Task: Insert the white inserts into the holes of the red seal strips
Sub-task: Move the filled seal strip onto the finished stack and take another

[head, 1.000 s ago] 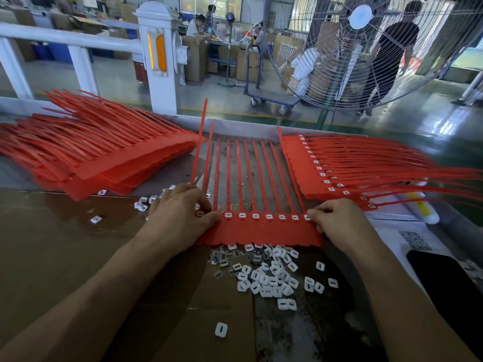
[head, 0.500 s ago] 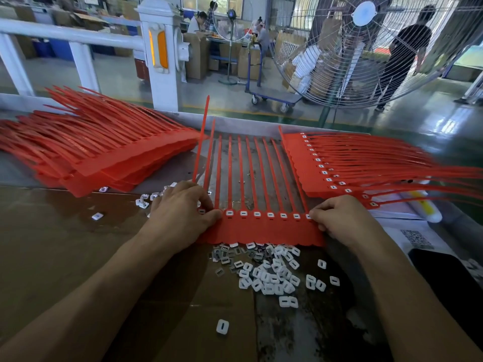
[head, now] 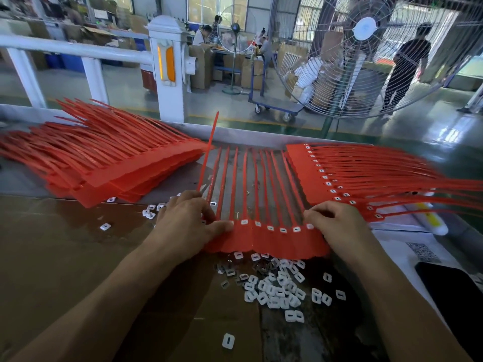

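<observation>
A red seal strip sheet (head: 266,241) lies across the table in front of me, its tails pointing away and one tail bent upward. White inserts sit in its row of holes (head: 282,230). My left hand (head: 184,223) grips the sheet's left end, thumb lying on the red band and fingers curled over the holes there. My right hand (head: 338,224) pinches the right end beside the last insert. A pile of loose white inserts (head: 277,286) lies just below the sheet.
A stack of red strips (head: 104,165) sits at the left. A fanned stack with inserts fitted (head: 339,176) lies at the right. A dark phone (head: 454,296), a QR-code paper (head: 423,252) and a white tube (head: 432,223) lie at the right edge. A large fan (head: 366,48) stands beyond the table.
Both hands stay at the two ends of the sheet with almost no movement. The view has shifted slightly.
</observation>
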The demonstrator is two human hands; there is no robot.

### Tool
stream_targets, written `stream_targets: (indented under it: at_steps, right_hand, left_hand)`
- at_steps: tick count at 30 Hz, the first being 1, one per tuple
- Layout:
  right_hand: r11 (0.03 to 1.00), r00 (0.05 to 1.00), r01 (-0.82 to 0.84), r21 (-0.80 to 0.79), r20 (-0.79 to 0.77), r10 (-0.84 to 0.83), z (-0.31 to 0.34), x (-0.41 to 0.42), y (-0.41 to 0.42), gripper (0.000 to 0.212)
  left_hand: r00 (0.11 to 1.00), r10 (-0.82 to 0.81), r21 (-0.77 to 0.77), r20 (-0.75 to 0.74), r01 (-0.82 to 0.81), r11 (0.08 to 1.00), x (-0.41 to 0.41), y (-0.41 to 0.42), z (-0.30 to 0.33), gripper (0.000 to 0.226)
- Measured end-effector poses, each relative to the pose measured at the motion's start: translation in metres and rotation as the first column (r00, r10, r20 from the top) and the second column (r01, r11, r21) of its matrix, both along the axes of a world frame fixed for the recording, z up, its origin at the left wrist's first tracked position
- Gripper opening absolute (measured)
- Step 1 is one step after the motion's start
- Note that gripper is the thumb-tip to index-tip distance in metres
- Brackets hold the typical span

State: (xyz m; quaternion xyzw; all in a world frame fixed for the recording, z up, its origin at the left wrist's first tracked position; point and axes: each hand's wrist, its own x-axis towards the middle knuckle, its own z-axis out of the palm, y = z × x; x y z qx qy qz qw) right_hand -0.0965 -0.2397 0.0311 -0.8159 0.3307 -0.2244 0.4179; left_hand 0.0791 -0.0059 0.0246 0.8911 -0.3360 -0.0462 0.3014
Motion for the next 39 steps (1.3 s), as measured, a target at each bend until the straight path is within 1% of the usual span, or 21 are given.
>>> stream_targets:
  at_steps: [2,5,6,9,11,14,20,21,22,24,25,27,30,32,34,36,38,39]
  right_hand:
    - [0.998,0.995,0.027,0.062,0.095,-0.033,0.0,0.003,0.003,0.004]
    - [0.983,0.968,0.024,0.181,0.242,-0.068,0.001,0.006,0.007,0.027]
    - [0.98,0.962,0.003,0.199,0.267,-0.057,0.002,0.007,0.009,0.03]
    - [0.965,0.946,-0.106,0.238,0.325,0.024,0.002,0.007,0.01,0.029]
    - [0.96,0.935,-0.16,0.231,0.346,0.072,0.002,0.006,0.011,0.029]
    - [0.965,0.932,-0.189,0.182,0.343,0.118,0.003,0.005,0.011,0.031]
    - [0.978,0.908,-0.172,0.116,0.404,0.112,0.003,0.007,0.012,0.039]
    - [0.976,0.9,-0.171,0.133,0.424,0.1,0.002,0.008,0.011,0.038]
    - [0.966,0.887,-0.182,0.183,0.454,0.081,0.001,0.008,0.01,0.037]
    - [0.904,0.862,-0.23,0.362,0.506,0.017,0.0,0.01,0.008,0.037]
    - [0.859,0.865,-0.241,0.451,0.501,-0.021,0.001,0.01,0.007,0.038]
    - [0.789,0.896,-0.239,0.566,0.442,-0.046,0.002,0.009,0.007,0.04]
    - [0.716,0.933,-0.284,0.638,0.358,0.051,0.005,0.004,0.008,0.042]
    - [0.734,0.946,-0.299,0.609,0.291,0.144,0.005,0.002,0.01,0.041]
    - [0.776,0.957,-0.279,0.565,0.232,0.175,0.006,0.001,0.011,0.037]
    - [0.795,0.961,-0.252,0.552,0.241,0.137,0.008,0.001,0.01,0.034]
    - [0.802,0.955,-0.228,0.552,0.288,0.073,0.011,0.001,0.007,0.033]
    - [0.802,0.948,-0.218,0.557,0.316,0.037,0.012,0.001,0.005,0.032]
  left_hand:
    - [1.0,0.012,-0.004,0.007,-0.012,1.0,0.0,-0.001,-0.001,0.036]
    - [1.0,0.022,-0.026,0.001,-0.022,0.999,-0.001,-0.001,-0.001,0.037]
    - [1.0,0.022,-0.033,-0.004,-0.022,0.999,0.0,-0.001,-0.001,0.036]
    - [1.0,0.012,-0.061,-0.016,-0.013,0.998,0.002,0.0,0.0,0.034]
    - [1.0,0.005,-0.089,-0.026,-0.007,0.996,0.003,0.0,0.0,0.032]
    - [0.999,-0.004,-0.135,-0.047,-0.003,0.991,0.001,0.0,0.001,0.028]
    - [0.998,-0.016,-0.222,-0.062,0.002,0.975,-0.002,-0.001,0.003,0.021]
    - [0.998,-0.019,-0.249,-0.061,0.003,0.968,-0.002,-0.001,0.004,0.02]
    - [0.998,-0.024,-0.276,-0.059,0.007,0.961,-0.003,-0.001,0.004,0.02]
    - [0.998,-0.041,-0.317,-0.052,0.023,0.948,-0.003,-0.001,0.005,0.02]
    - [0.997,-0.054,-0.332,-0.049,0.034,0.942,-0.004,-0.001,0.006,0.019]
    - [0.996,-0.078,-0.352,-0.04,0.06,0.934,-0.005,-0.002,0.007,0.019]
    - [0.993,-0.12,-0.363,0.021,0.119,0.924,-0.007,-0.005,0.006,0.019]
    - [0.987,-0.15,-0.363,0.056,0.16,0.918,-0.007,-0.005,0.005,0.02]
    - [0.984,-0.168,-0.375,0.059,0.178,0.91,-0.005,-0.005,0.005,0.02]
    - [0.986,-0.164,-0.413,0.042,0.167,0.895,-0.003,-0.005,0.005,0.019]
    - [0.989,-0.142,-0.452,0.044,0.147,0.88,0.0,-0.005,0.005,0.017]
    - [0.99,-0.132,-0.455,0.051,0.14,0.879,0.001,-0.005,0.005,0.022]
